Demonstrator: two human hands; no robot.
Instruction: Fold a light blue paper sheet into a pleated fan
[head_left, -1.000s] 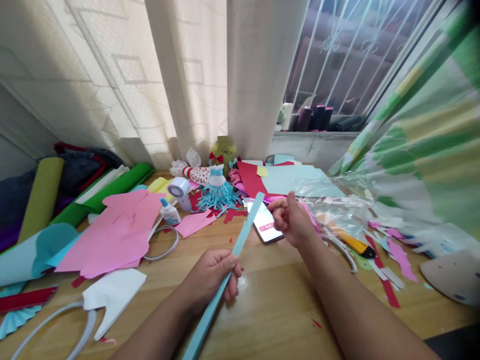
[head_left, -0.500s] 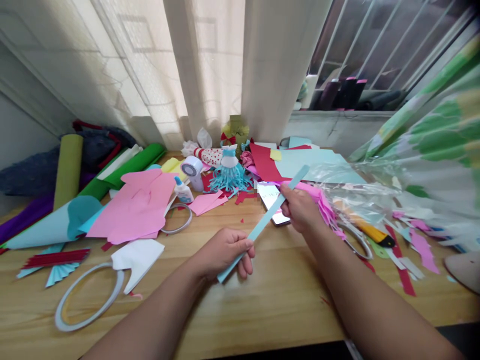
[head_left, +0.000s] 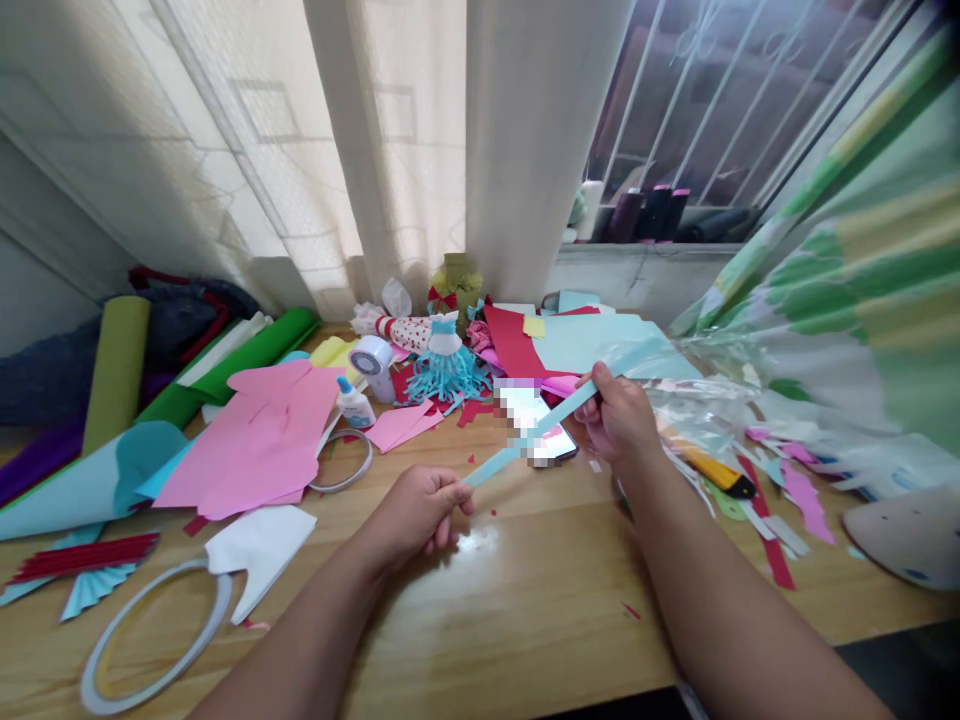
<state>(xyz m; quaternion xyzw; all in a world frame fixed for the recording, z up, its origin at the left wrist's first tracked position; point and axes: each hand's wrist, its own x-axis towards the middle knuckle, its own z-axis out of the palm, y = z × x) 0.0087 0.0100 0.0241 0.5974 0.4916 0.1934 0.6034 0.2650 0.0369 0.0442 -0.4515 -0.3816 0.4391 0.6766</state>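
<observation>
Cluttered wooden table (head_left: 525, 610) by curtained window. Centre frame: light blue paper strip (head_left: 491, 467) slants above phone (head_left: 562, 452). Left hand (head_left: 420, 510) pinches lower end, right hand (head_left: 619, 415) pinches upper part. Strip looks feather-light, floppy, easily creased; best held near ends, gentle tension.

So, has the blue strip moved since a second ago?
Yes. The blue paper strip has swung rightward: its far end was at the left edge of the phone, now it slants across it, held by left hand and right hand.
</observation>
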